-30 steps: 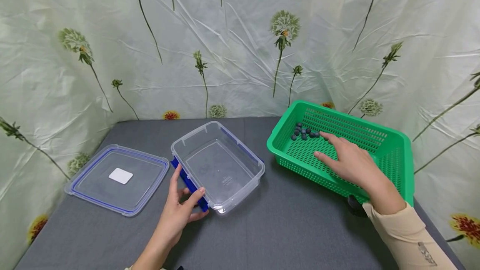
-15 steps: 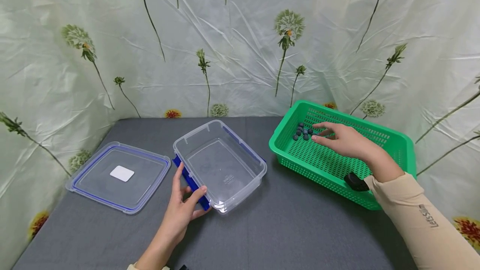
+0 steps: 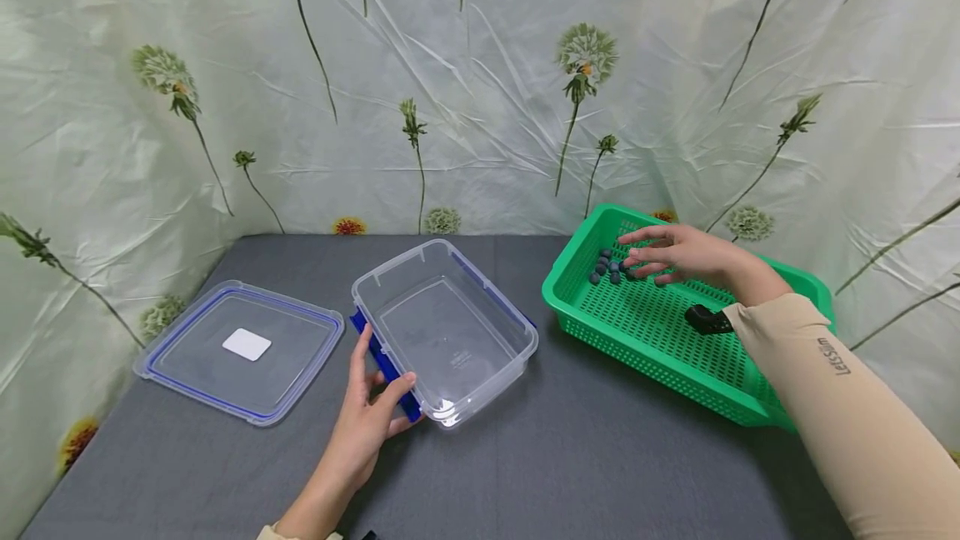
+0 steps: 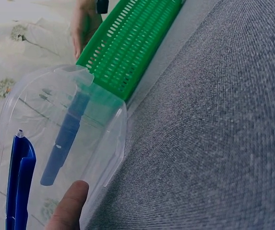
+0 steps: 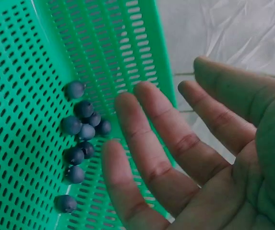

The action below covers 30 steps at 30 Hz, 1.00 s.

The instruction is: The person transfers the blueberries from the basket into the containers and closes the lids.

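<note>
Lid flat at L, off box. L hand grips near-L side of box, centre. Berries bunched in far-L part of basket, R. R hand just over them, fingers extended, nothing held. Step: prob. reaching for berries; next move likely calls for light pinch.

Gap between container and basket — walls either side, free above
</note>
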Each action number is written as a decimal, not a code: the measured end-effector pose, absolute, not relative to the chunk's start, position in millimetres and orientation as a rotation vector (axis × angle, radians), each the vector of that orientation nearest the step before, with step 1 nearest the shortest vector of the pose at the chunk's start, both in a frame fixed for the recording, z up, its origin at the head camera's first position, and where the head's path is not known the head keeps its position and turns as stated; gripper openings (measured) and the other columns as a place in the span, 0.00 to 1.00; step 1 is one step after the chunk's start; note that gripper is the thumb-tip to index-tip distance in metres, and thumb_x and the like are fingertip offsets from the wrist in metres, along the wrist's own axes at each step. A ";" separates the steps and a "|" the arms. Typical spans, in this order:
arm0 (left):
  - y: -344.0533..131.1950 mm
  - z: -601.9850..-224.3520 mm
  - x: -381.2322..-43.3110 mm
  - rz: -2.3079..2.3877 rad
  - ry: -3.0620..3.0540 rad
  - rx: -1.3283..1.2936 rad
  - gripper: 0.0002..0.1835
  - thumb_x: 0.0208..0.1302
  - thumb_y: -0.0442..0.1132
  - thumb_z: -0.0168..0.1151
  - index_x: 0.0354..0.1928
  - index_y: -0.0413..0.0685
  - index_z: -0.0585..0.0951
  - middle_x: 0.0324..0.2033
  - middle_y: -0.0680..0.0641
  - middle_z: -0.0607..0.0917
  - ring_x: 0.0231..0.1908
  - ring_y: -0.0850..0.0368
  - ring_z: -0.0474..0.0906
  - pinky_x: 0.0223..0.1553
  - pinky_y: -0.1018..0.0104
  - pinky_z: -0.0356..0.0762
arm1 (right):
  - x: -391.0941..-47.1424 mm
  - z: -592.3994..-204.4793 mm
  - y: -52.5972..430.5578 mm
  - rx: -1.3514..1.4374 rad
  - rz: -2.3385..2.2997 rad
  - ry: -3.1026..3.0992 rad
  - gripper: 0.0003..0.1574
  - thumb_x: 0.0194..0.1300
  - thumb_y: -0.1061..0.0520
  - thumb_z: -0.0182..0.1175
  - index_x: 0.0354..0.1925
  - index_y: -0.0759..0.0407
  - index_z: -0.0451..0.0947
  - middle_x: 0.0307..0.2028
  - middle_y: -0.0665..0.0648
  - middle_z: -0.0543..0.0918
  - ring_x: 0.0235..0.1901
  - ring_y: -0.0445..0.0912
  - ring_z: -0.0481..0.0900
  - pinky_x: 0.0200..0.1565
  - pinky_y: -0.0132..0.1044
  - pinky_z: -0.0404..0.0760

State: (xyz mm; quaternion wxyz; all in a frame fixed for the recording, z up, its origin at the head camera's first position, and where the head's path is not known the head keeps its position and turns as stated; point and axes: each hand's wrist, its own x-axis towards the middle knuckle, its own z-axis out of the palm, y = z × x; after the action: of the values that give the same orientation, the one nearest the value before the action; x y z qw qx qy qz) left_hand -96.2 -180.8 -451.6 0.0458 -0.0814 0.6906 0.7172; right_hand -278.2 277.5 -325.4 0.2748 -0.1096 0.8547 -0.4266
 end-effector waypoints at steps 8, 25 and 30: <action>-182.7 -451.5 -96.7 2.190 2.125 -0.256 0.52 0.79 0.39 0.64 0.84 0.91 0.42 0.66 0.32 0.67 0.56 0.43 0.85 0.49 0.43 0.90 | -301.4 -348.9 276.6 -0.299 -1.242 2.203 0.41 0.86 0.49 0.53 0.85 0.63 0.53 0.69 0.67 0.79 0.65 0.53 0.84 0.66 0.46 0.83; -182.1 -449.8 -97.6 2.190 2.099 -0.265 0.52 0.79 0.38 0.63 0.84 0.89 0.41 0.68 0.32 0.68 0.56 0.45 0.84 0.50 0.43 0.89 | -318.6 -374.3 270.7 -0.197 -1.214 2.091 0.40 0.86 0.53 0.55 0.84 0.65 0.54 0.67 0.64 0.82 0.57 0.43 0.87 0.59 0.39 0.85; -181.5 -450.8 -98.9 2.190 2.098 -0.268 0.52 0.79 0.38 0.63 0.84 0.89 0.42 0.68 0.32 0.68 0.57 0.44 0.84 0.50 0.43 0.89 | -319.3 -377.1 263.7 -0.193 -1.186 2.100 0.39 0.85 0.54 0.55 0.83 0.67 0.56 0.64 0.65 0.85 0.55 0.43 0.88 0.54 0.35 0.86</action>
State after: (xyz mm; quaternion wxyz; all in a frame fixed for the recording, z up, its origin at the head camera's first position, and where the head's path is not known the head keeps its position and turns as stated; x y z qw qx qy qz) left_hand -98.9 -181.5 -450.8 0.0484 -0.0879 0.6882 0.7185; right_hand -319.3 263.7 -377.1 0.3532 -0.0747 0.8120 -0.4587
